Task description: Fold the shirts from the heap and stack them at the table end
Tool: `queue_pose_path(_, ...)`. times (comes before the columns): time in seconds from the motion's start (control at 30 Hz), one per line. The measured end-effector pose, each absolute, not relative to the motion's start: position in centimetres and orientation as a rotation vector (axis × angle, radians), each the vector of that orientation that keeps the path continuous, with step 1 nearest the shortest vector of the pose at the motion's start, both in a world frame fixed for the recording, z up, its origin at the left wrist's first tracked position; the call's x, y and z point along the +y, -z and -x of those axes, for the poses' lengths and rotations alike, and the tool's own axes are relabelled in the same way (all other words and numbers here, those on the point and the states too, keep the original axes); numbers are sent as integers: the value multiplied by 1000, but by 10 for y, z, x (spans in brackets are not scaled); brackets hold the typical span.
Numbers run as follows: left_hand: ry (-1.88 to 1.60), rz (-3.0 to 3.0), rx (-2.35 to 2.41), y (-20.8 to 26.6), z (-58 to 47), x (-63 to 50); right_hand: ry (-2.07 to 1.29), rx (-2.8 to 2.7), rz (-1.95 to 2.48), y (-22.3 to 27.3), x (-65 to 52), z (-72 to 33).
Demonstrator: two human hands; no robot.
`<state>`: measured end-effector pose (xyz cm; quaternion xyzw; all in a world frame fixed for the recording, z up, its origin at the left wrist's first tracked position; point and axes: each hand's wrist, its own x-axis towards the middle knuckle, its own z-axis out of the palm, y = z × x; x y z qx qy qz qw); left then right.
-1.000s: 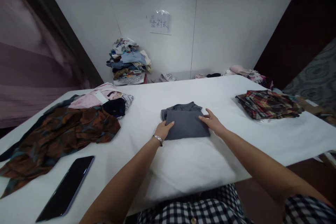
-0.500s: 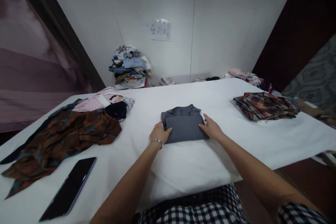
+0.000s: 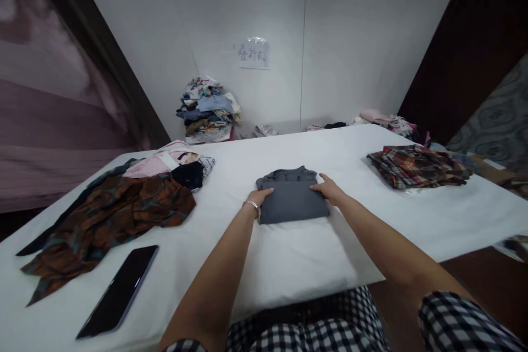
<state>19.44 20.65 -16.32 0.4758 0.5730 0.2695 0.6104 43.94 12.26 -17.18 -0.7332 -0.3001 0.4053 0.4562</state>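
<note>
A dark grey shirt [image 3: 293, 204], folded into a compact rectangle, lies in front of me with its collar part at the far side. At its left edge is my left hand [image 3: 259, 198], a bracelet on the wrist; the thumb presses on the top layer and the other fingers are mostly hidden at the side. My right hand [image 3: 329, 189] grips the opposite edge the same way, thumb on top near the upper fold and fingers along the side. The shirt rests on the white-covered table [image 3: 289, 264].
To the left lie a rumpled brown patterned garment [image 3: 124, 212], a pink garment [image 3: 150, 165] and a black phone [image 3: 119, 291]. Folded plaid shirts [image 3: 416, 166] are stacked at right. Behind the table stand a clothes pile [image 3: 208, 107] and a wall with a handwritten paper [image 3: 253, 54].
Both hands have slid slightly away from me along the shirt's sides, the left thumb now near the upper fold. The shirt stays folded; the view has shifted a little.
</note>
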Motion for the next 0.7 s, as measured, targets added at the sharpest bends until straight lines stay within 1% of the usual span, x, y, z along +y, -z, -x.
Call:
queue_pose_path(0.07, -594, -1035, 1298, 162, -194, 208, -1079, -656, 1704, 173, 120, -437)
queue_pose_path(0.23, -497, -951, 1202, 163, -193, 213, -1134, -616, 1638, 175, 120, -435)
queue_pose_path(0.3, -464, -952, 1153, 160, -195, 216, -1185, -617, 1592, 169, 124, -436)
queue_pose_path(0.37, -468, -975, 1121, 151, -198, 222, -1158, -653, 1572, 158, 132, -437)
queue_pose_path(0.43, -531, -1020, 1099, 134, -202, 230, -1055, -743, 1514, 140, 142, -440)
queue_pose_path(0.6, -845, -1167, 948, 74, -207, 250, -826, -913, 1129, 86, 159, -448)
queue_pose_path(0.7, -978, -1307, 834, 65, -198, 246, -782, -916, 1071, 78, 148, -448)
